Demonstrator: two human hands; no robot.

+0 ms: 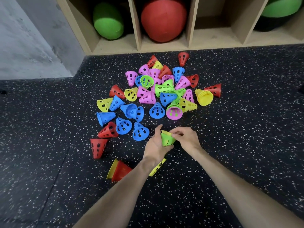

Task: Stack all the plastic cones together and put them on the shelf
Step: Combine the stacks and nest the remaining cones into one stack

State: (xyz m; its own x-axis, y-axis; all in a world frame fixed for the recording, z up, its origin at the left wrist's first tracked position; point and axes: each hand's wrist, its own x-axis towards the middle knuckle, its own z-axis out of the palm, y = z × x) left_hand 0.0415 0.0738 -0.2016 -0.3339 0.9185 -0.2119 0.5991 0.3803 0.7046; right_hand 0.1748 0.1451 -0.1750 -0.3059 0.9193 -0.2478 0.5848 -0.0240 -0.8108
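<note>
A green cone [167,139] with a yellow rim showing at its top is held just above the floor. My left hand [156,145] grips it from the left and below. My right hand [185,137] pinches its upper rim from the right. Beyond my hands lies a loose pile of several perforated cones [158,91] in pink, blue, green, yellow and red. A short yellow stack [204,97] lies at the pile's right. Near my left forearm lies a red cone nested with a yellow one [120,170]. Another yellow cone [158,167] is partly hidden under my left wrist.
A wooden shelf [190,41] with open compartments stands at the back, on the black speckled floor [230,153]. It holds a green ball [107,22], a red ball [162,18] and another green ball [283,7]. A grey wall [29,38] is at the left.
</note>
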